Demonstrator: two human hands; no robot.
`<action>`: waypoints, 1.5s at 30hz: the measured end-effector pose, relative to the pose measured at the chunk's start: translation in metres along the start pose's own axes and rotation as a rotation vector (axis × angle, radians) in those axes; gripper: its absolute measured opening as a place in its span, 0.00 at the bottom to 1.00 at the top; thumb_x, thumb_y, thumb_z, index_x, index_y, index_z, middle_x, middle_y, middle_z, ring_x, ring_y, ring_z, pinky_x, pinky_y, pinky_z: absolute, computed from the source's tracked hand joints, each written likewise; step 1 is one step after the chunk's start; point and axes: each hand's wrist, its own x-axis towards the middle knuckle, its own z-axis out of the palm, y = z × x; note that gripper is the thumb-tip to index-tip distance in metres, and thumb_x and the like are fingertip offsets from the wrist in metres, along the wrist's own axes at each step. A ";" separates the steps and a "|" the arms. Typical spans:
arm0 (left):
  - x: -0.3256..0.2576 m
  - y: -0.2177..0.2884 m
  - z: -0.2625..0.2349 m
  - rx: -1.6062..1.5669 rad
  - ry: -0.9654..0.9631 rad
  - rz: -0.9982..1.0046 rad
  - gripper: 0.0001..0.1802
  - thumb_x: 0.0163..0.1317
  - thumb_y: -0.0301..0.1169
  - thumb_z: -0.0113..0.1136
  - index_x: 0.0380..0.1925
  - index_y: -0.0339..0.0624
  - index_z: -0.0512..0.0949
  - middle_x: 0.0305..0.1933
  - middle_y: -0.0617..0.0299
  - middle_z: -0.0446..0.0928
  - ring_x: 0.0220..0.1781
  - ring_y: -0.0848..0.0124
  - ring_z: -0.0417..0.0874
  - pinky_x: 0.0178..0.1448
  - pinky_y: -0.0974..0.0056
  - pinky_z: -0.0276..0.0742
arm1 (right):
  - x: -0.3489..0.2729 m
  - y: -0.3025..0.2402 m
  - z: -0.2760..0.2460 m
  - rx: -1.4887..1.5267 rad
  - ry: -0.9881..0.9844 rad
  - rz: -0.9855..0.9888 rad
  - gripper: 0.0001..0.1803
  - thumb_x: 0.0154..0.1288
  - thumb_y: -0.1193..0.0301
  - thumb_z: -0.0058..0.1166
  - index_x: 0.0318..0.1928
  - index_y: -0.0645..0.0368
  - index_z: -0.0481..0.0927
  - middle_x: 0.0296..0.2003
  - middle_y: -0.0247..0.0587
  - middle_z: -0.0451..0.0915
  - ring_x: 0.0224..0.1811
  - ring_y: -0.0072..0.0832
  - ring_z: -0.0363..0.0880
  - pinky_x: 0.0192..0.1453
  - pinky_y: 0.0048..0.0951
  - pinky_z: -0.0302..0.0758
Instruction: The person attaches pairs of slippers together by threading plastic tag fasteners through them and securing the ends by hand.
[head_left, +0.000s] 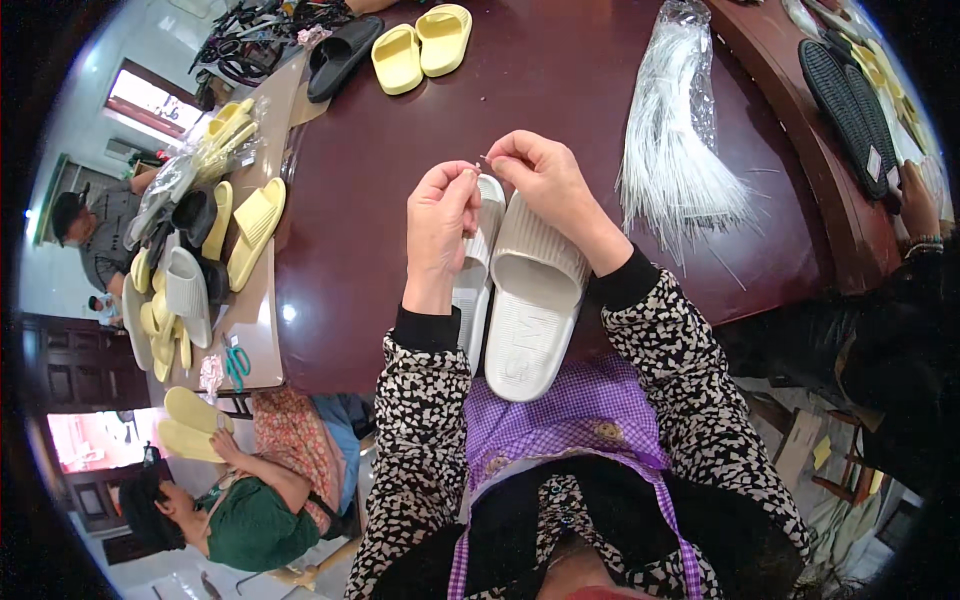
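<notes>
A pair of light grey slide slippers lies side by side at the front edge of the dark red table, toes pointing away from me. The right slipper [533, 325] shows whole, while the left slipper [468, 300] is partly covered by my left hand [445, 220]. Above their toes, that hand is closed in a pinch. Close beside it, my right hand [545, 180] pinches too, its wrist over the right slipper's strap. A tiny pale end, apparently of a thin plastic strand [486, 157], shows between the fingertips; the rest is hidden.
A fanned bundle of thin white plastic strands [680, 150] lies to the right. Yellow slides [423, 48] and a black slide [342, 60] are at the far edge. More slippers and teal scissors [236, 362] crowd the left table. People work on both sides; one holds yellow slippers [192, 425].
</notes>
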 end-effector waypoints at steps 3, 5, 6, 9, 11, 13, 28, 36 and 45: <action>0.000 0.001 -0.001 -0.009 0.012 0.006 0.04 0.65 0.27 0.56 0.36 0.39 0.76 0.24 0.66 0.75 0.16 0.84 0.66 0.17 0.78 0.60 | -0.004 -0.003 0.002 -0.055 0.000 -0.025 0.04 0.63 0.76 0.53 0.35 0.65 0.79 0.25 0.31 0.78 0.27 0.16 0.74 0.32 0.20 0.71; 0.000 0.001 0.001 -0.010 0.021 0.014 0.04 0.65 0.27 0.55 0.36 0.39 0.76 0.25 0.64 0.76 0.16 0.84 0.67 0.18 0.78 0.60 | -0.006 -0.004 0.002 -0.085 0.002 -0.037 0.05 0.63 0.76 0.53 0.35 0.65 0.79 0.25 0.32 0.78 0.28 0.17 0.75 0.33 0.21 0.72; 0.000 0.000 0.001 -0.011 0.022 0.014 0.04 0.65 0.27 0.55 0.36 0.39 0.76 0.25 0.64 0.76 0.16 0.84 0.67 0.18 0.78 0.60 | -0.007 -0.005 0.003 -0.115 0.014 -0.061 0.05 0.63 0.76 0.53 0.35 0.65 0.80 0.26 0.34 0.79 0.28 0.18 0.75 0.33 0.21 0.72; 0.001 0.000 0.002 -0.019 0.028 0.032 0.04 0.65 0.27 0.55 0.36 0.38 0.76 0.27 0.61 0.77 0.16 0.84 0.67 0.18 0.78 0.60 | -0.007 -0.006 0.003 -0.174 0.037 -0.108 0.05 0.62 0.76 0.54 0.35 0.66 0.80 0.26 0.37 0.80 0.28 0.20 0.76 0.33 0.23 0.73; 0.001 0.000 0.002 -0.019 0.025 0.034 0.04 0.65 0.27 0.55 0.36 0.38 0.76 0.27 0.61 0.78 0.16 0.83 0.67 0.18 0.78 0.60 | -0.007 -0.007 0.003 -0.194 0.033 -0.118 0.06 0.61 0.76 0.54 0.36 0.66 0.80 0.26 0.40 0.81 0.28 0.21 0.77 0.33 0.23 0.73; 0.001 0.000 0.002 -0.022 0.018 0.037 0.04 0.65 0.27 0.55 0.36 0.38 0.75 0.27 0.61 0.78 0.16 0.83 0.67 0.18 0.78 0.61 | -0.006 -0.008 0.003 -0.204 0.032 -0.124 0.06 0.61 0.76 0.54 0.36 0.66 0.80 0.27 0.41 0.81 0.28 0.22 0.78 0.33 0.24 0.73; 0.001 -0.002 0.000 -0.009 0.029 0.009 0.03 0.65 0.26 0.56 0.34 0.39 0.76 0.25 0.64 0.76 0.16 0.84 0.67 0.18 0.77 0.61 | -0.007 -0.004 0.004 -0.239 0.051 -0.142 0.07 0.60 0.75 0.55 0.36 0.66 0.81 0.26 0.43 0.82 0.27 0.24 0.79 0.33 0.26 0.74; 0.001 -0.001 0.004 -0.005 0.049 -0.022 0.02 0.63 0.26 0.57 0.32 0.41 0.76 0.21 0.72 0.70 0.15 0.84 0.64 0.19 0.76 0.62 | -0.007 -0.003 0.004 -0.309 0.053 -0.221 0.05 0.59 0.76 0.55 0.34 0.65 0.80 0.27 0.46 0.82 0.28 0.31 0.81 0.32 0.29 0.74; 0.001 -0.001 0.001 -0.032 0.011 -0.051 0.01 0.61 0.24 0.56 0.31 0.41 0.77 0.21 0.73 0.70 0.16 0.86 0.63 0.19 0.75 0.62 | -0.011 -0.002 0.009 -0.345 0.118 -0.269 0.03 0.57 0.75 0.56 0.30 0.61 0.80 0.26 0.44 0.80 0.30 0.39 0.78 0.36 0.35 0.73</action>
